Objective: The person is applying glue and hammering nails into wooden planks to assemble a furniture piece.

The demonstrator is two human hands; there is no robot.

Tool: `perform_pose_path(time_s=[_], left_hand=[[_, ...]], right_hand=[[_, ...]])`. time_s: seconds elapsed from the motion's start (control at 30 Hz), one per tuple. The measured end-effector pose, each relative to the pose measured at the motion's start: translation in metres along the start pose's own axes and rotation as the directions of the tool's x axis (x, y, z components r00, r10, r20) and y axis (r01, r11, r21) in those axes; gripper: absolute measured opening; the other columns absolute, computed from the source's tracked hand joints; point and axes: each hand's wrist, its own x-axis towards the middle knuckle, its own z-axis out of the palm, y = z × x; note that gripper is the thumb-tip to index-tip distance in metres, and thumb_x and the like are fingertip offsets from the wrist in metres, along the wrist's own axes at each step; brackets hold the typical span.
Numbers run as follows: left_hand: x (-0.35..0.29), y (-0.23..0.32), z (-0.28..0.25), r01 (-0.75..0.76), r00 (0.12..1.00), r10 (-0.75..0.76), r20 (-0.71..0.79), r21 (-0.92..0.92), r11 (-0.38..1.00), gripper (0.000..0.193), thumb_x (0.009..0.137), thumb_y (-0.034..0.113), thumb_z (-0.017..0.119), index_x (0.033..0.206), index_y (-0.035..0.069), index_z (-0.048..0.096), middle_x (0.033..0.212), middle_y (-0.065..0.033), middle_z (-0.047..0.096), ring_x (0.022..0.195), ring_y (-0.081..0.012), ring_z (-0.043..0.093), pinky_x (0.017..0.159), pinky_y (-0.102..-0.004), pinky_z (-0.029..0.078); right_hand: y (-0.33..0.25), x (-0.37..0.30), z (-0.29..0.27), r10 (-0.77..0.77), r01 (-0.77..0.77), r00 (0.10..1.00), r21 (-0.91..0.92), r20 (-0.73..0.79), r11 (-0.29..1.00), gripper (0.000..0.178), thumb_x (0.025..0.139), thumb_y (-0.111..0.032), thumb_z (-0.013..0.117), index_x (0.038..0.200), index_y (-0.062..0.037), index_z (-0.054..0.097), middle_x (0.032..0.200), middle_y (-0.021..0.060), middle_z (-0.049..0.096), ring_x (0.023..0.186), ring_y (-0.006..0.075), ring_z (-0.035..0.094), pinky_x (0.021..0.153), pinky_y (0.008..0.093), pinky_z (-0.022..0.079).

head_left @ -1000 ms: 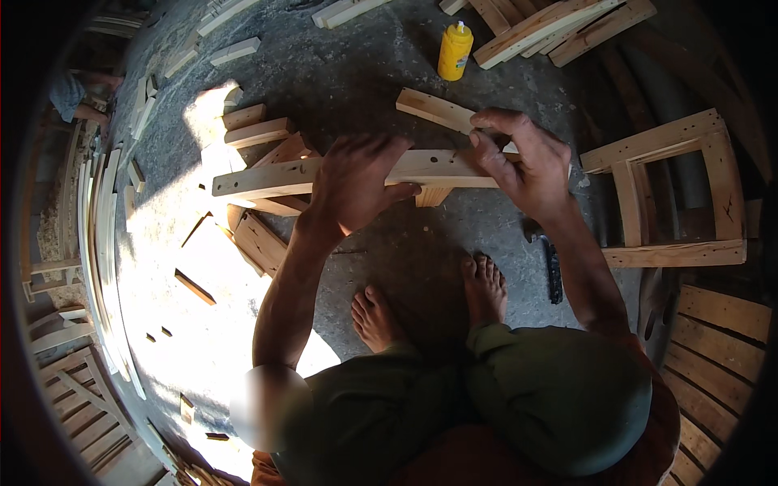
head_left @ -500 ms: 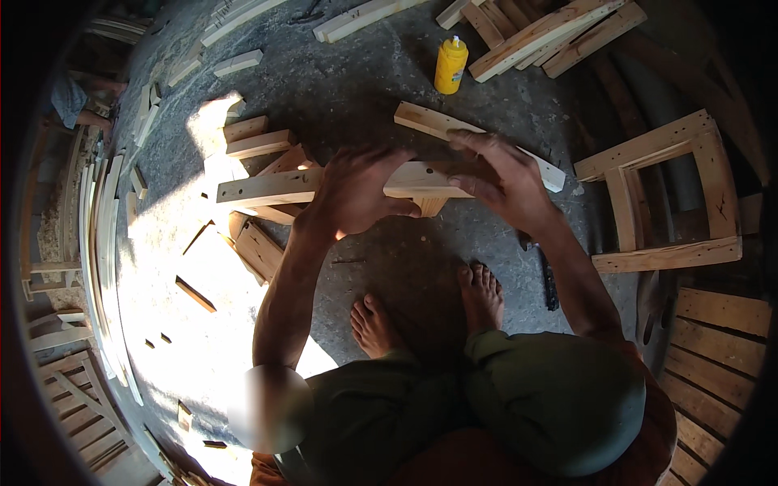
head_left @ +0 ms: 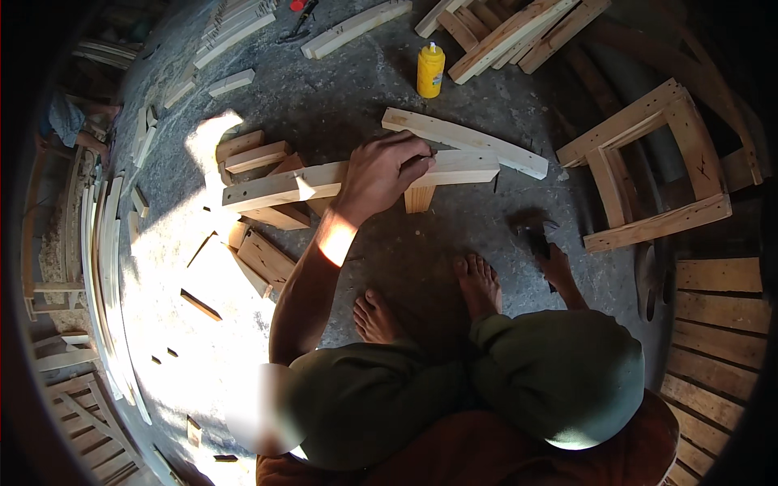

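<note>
My left hand (head_left: 381,174) lies over a pale wooden beam (head_left: 284,185), its thumb and fingers pinched together at the beam's top. What the pinch holds is too small to make out. The beam rests across a short upright wood block (head_left: 418,199) and other cut pieces (head_left: 279,217). Down by my right foot, my right hand (head_left: 556,267) is closed round the dark handle of a hammer (head_left: 536,235), whose head points away from me. Behind the beam, a second pale beam (head_left: 462,142) lies slantwise on the floor.
A yellow bottle (head_left: 430,71) stands beyond the beams. Joined wooden frames (head_left: 600,166) stand at right, near a slatted panel (head_left: 717,324). Long strips (head_left: 101,267) lie at left, and offcuts (head_left: 200,304) dot the sunlit floor. Another person (head_left: 73,125) is at far left.
My right hand has left the beam and come down to the hammer on the floor. My left hand has shifted right along the beam, its fingers now pinched.
</note>
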Motion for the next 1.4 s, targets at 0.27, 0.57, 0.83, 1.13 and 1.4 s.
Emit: perform_pose_path(time_s=[0.27, 0.57, 0.83, 1.13, 1.4], left_hand=[[-0.014, -0.003, -0.026, 0.167, 0.951, -0.218, 0.218, 0.230, 0.959, 0.056, 0.079, 0.043, 0.077, 0.121, 0.010, 0.059, 0.101, -0.0157, 0.071, 0.099, -0.0382, 0.066, 0.086, -0.0472, 0.051], [-0.017, -0.013, -0.023, 0.158, 0.942, -0.257, 0.216, 0.390, 0.907, 0.052, 0.077, 0.044, 0.079, 0.115, 0.012, 0.062, 0.099, -0.0153, 0.071, 0.099, -0.0376, 0.066, 0.084, -0.0488, 0.049], [-0.021, -0.016, -0.020, 0.163, 0.944, -0.260, 0.202, 0.398, 0.903, 0.054, 0.078, 0.045, 0.078, 0.118, 0.013, 0.061, 0.104, -0.0164, 0.070, 0.104, -0.0381, 0.064, 0.088, -0.0479, 0.047], [-0.022, -0.019, -0.017, 0.170, 0.944, -0.265, 0.196, 0.398, 0.901, 0.052, 0.077, 0.044, 0.078, 0.117, 0.014, 0.061, 0.105, -0.0155, 0.070, 0.104, -0.0373, 0.064, 0.088, -0.0485, 0.046], [-0.026, -0.020, -0.018, 0.112, 0.932, -0.231, 0.279, 0.386, 0.916, 0.055, 0.076, 0.044, 0.080, 0.120, 0.015, 0.063, 0.100, -0.0147, 0.071, 0.098, -0.0365, 0.066, 0.085, -0.0468, 0.049]], right_hand=[[-0.181, 0.004, -0.119, 0.070, -0.105, 0.994, 0.807, 0.079, 0.581, 0.033, 0.095, -0.027, 0.065, 0.113, -0.0028, 0.051, 0.059, 0.0025, 0.050, 0.044, 0.0098, 0.049, 0.041, 0.0300, 0.042], [-0.308, 0.050, -0.197, -0.477, 0.528, 0.849, 0.311, -0.228, 0.790, 0.035, 0.098, -0.028, 0.064, 0.119, -0.0038, 0.051, 0.079, 0.0169, 0.066, 0.068, 0.0305, 0.069, 0.061, 0.0405, 0.055], [-0.325, 0.061, -0.190, -0.562, 0.593, 0.752, -0.017, -0.344, 0.805, 0.030, 0.097, -0.026, 0.064, 0.110, -0.0015, 0.051, 0.070, 0.0225, 0.066, 0.061, 0.0416, 0.067, 0.050, 0.0447, 0.051], [-0.360, 0.064, -0.220, -0.567, 0.577, 0.744, -0.089, -0.354, 0.812, 0.025, 0.098, -0.024, 0.064, 0.103, -0.0018, 0.052, 0.066, 0.0168, 0.064, 0.056, 0.0377, 0.064, 0.051, 0.0417, 0.051], [-0.355, 0.059, -0.209, -0.532, 0.515, 0.847, -0.268, 0.011, 0.814, 0.030, 0.097, -0.025, 0.064, 0.105, 0.0011, 0.052, 0.062, 0.0187, 0.063, 0.056, 0.0361, 0.067, 0.048, 0.0427, 0.051]])
